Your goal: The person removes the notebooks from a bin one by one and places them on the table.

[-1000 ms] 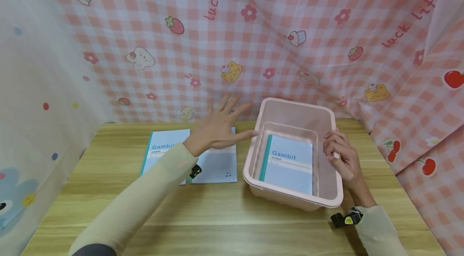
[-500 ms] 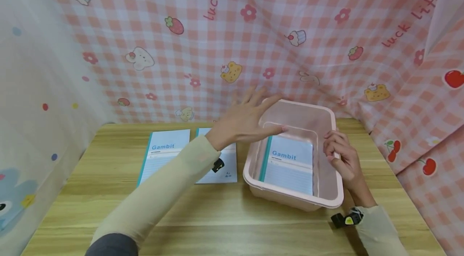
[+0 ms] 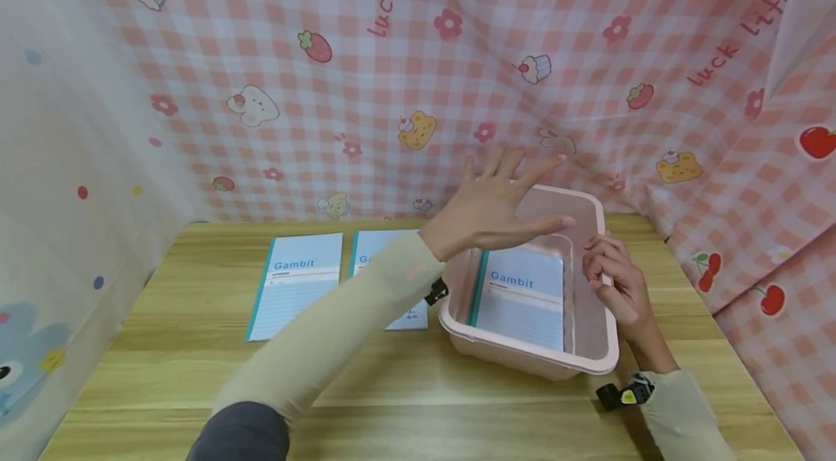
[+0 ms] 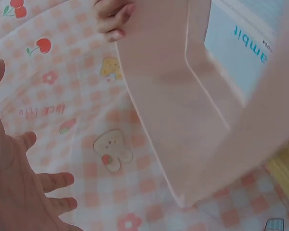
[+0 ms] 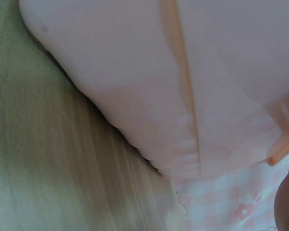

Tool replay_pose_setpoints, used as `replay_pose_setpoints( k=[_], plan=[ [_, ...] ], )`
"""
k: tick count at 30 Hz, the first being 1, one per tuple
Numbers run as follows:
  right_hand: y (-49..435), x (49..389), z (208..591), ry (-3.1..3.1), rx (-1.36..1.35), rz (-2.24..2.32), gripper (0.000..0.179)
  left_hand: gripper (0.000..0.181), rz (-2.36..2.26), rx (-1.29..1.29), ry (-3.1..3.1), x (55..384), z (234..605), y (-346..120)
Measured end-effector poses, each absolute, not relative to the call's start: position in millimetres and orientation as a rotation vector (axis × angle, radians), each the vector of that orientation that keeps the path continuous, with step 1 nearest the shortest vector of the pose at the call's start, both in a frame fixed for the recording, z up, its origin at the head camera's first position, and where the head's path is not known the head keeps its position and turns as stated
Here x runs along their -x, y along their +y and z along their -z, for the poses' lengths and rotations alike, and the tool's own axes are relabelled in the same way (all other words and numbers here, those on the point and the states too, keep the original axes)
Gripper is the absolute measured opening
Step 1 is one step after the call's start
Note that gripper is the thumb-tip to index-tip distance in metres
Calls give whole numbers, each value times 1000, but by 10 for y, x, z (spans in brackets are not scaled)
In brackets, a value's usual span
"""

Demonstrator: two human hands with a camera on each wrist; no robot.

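Note:
My left hand (image 3: 493, 210) hovers over the back left part of a pale pink plastic bin (image 3: 529, 366), fingers spread wide and holding nothing. The left wrist view shows its fingers (image 4: 58, 182) apart from the bin wall (image 4: 159, 96). With curled fingers my right hand (image 3: 617, 283) grips the bin's right rim. Inside the bin a light blue Gambit notebook (image 3: 522, 301) lies flat, its teal spine to the left. From the right wrist, the bin's outer side (image 5: 111, 72) fills most of the view.
Left of the bin, two more Gambit notebooks (image 3: 297, 287) lie side by side on the wooden table (image 3: 157, 374); my left forearm partly covers the right one. Behind the table hangs a pink checked cloth (image 3: 366, 83), and a white cloth (image 3: 85, 120) hangs at the left.
My left hand has swept rightward from above the right-hand notebook to over the bin, fingers still spread. The right hand and the bin have stayed in place.

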State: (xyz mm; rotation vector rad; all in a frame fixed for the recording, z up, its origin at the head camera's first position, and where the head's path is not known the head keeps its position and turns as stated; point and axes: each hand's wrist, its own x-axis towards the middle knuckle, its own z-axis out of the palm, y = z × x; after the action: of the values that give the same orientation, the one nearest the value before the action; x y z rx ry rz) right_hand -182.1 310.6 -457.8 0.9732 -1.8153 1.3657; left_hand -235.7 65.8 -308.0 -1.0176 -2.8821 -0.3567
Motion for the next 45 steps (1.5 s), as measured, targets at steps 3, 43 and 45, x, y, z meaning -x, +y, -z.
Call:
replay_pose_setpoints(
  k=[3,43,45],
  plan=[
    [3103,1825,4582,-1812,-976,-1370,17,84,365,1005,-2912,2362,3119,760],
    [3049,1785,4560,-1773,-1004,-1398,20,88,130,831,-3337,2418,3932,1346],
    [3044,1794,4553,-1780,-997,-1398,19,88,113,802,-3356,2424,3959,1363]
  ],
)
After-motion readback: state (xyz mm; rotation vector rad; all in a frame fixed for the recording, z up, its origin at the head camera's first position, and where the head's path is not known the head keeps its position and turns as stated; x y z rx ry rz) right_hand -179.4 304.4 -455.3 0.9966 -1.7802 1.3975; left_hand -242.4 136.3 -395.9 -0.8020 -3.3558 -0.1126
